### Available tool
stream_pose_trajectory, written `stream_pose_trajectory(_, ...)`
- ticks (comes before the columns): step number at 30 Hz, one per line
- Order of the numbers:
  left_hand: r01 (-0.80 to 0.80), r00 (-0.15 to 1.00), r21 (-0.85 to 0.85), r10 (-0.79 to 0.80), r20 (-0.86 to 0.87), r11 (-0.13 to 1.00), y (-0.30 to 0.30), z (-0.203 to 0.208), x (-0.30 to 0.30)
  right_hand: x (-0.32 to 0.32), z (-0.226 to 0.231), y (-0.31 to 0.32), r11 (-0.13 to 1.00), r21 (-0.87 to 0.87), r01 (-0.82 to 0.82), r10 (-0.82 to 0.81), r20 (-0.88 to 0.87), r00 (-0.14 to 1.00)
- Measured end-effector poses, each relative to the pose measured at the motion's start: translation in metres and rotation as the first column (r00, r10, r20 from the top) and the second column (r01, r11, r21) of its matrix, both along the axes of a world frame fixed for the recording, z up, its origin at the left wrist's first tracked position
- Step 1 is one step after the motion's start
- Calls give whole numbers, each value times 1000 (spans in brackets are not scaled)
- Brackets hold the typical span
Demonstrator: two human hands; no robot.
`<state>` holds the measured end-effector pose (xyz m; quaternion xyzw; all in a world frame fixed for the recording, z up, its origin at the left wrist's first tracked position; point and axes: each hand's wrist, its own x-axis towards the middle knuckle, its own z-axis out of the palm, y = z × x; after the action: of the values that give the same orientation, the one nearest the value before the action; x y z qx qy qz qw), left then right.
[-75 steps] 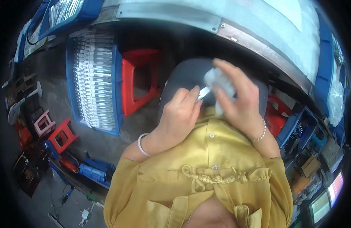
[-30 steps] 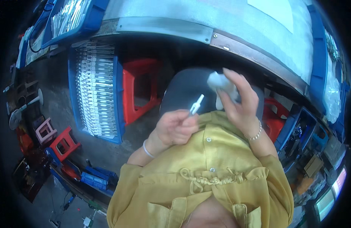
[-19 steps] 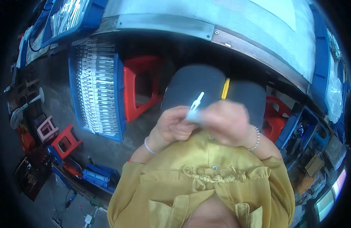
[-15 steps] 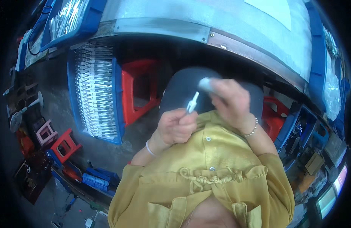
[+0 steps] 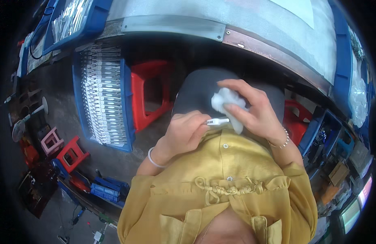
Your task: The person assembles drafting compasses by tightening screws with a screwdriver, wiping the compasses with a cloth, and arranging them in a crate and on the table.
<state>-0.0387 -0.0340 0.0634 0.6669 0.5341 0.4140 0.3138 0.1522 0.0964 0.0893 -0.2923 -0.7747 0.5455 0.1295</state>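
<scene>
My left hand (image 5: 188,132) is closed on one end of a small white digital thermometer (image 5: 217,121), which points right across my lap. Its far end reaches the lower part of a crumpled white cloth (image 5: 226,99); I cannot tell whether they touch. The cloth is gripped in my right hand (image 5: 255,107), thumb below and index finger stretched along the top. Left of my legs, a blue crate (image 5: 128,101) holds rows of similar white thermometers (image 5: 106,93), stacked closely.
Ahead lies a pale worktable (image 5: 253,36) with a metal edge (image 5: 175,28). A blue bin (image 5: 99,20) with thin white pieces stands at the upper left. Red stools (image 5: 139,97) flank my legs. Clear plastic bags (image 5: 359,101) hang at the right beside a blue bin.
The thermometer has turned from pointing up and away to pointing right. My right hand has come down beside it, and the cloth now shows bunched in its fingers.
</scene>
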Motion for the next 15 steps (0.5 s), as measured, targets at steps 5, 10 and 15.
stream_pose_trajectory(5, -24, 999, 56, 26, -35, 998, 3, -6, -6, 2, 18, 3, 847, -514, 137, -309, -267, 913)
stream_pose_trajectory(10, -11, 999, 73, 8, 41, 997, -1, -8, -9, -7, 1, -3, 942, -281, 185, -207, -50, 977)
stream_pose_trajectory(15, -10, 1000, 19, 9, 26, 1000, 1, -12, -15, -7, 17, -8, 907, -421, 24, -135, -236, 962)
